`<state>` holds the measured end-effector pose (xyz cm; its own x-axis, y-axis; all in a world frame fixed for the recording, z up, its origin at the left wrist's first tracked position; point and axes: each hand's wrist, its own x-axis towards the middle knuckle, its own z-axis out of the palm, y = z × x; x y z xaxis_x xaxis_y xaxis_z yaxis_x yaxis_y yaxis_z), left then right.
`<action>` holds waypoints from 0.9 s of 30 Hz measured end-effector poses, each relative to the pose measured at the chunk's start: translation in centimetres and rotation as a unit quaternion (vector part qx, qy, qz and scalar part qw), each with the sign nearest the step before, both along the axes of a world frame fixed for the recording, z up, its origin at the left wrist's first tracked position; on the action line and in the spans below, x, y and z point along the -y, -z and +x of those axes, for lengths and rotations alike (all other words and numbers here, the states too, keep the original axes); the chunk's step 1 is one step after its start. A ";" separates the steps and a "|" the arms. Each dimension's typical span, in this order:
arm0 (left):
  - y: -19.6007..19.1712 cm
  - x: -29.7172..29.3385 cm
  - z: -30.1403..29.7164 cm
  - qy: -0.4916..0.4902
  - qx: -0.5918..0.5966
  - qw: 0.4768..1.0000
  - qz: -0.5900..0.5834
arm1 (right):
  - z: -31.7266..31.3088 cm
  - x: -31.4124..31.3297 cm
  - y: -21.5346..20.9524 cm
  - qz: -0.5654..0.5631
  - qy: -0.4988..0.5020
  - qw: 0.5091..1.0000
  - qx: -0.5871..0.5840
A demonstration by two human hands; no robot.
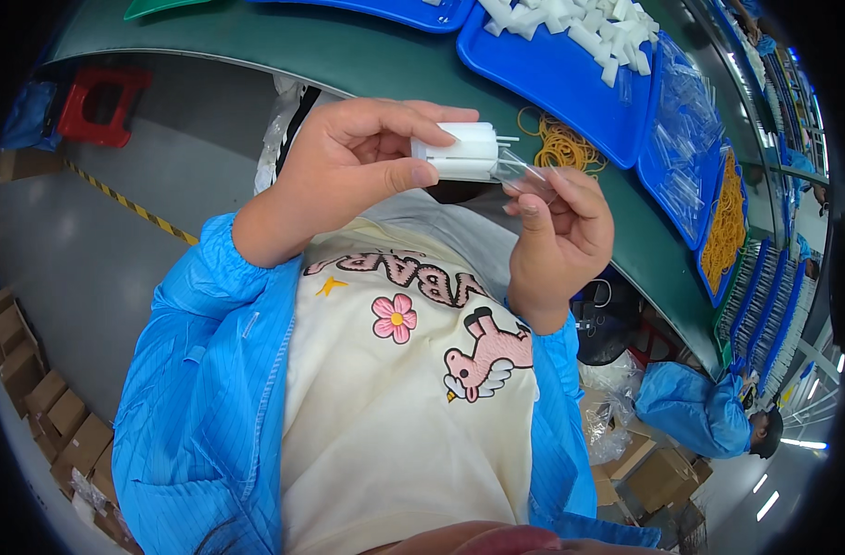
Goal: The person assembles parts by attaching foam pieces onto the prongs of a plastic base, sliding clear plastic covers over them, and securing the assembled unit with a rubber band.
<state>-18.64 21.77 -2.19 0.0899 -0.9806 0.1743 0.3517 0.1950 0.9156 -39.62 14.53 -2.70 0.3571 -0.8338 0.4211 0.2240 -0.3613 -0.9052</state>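
Note:
Above the near edge of the green table, my left hand (344, 157) grips a bundle of white plastic pieces (466, 151) between thumb and fingers. Several thin white pins stick out of the bundle's right end. My right hand (563, 227) pinches a small transparent plastic piece (519, 172) close against that pinned end. Whether it is a tube or a cap, I cannot make out. Behind the right fingers lies a loose heap of yellow rubber bands (571, 148) on the table.
Blue trays hold white blocks (612, 37), transparent plastic tubes (682, 139) and yellow rubber bands (724, 231). Farther right are racks of thin parts (765, 301). A red stool (103, 104) and cardboard boxes (62, 412) stand left. Another person (695, 407) in blue is at right.

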 end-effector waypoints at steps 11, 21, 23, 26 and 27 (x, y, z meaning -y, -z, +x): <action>-1.6 -0.4 1.6 0.037 0.112 0.992 0.051 | 0.4 0.4 2.0 0.014 -0.032 0.998 0.045; -1.7 -0.3 1.8 0.037 0.113 0.990 0.078 | 0.5 0.3 3.1 0.011 -0.040 0.997 0.058; -1.7 -0.4 2.0 0.041 0.159 0.983 0.086 | 0.5 0.4 3.1 0.005 -0.055 0.997 0.046; -1.8 -0.5 2.3 0.051 0.161 0.982 0.087 | 0.2 0.5 3.0 -0.011 -0.071 0.997 0.022; -1.8 -0.5 2.4 0.051 0.161 0.982 0.088 | 0.3 0.4 3.1 -0.010 -0.071 0.997 0.023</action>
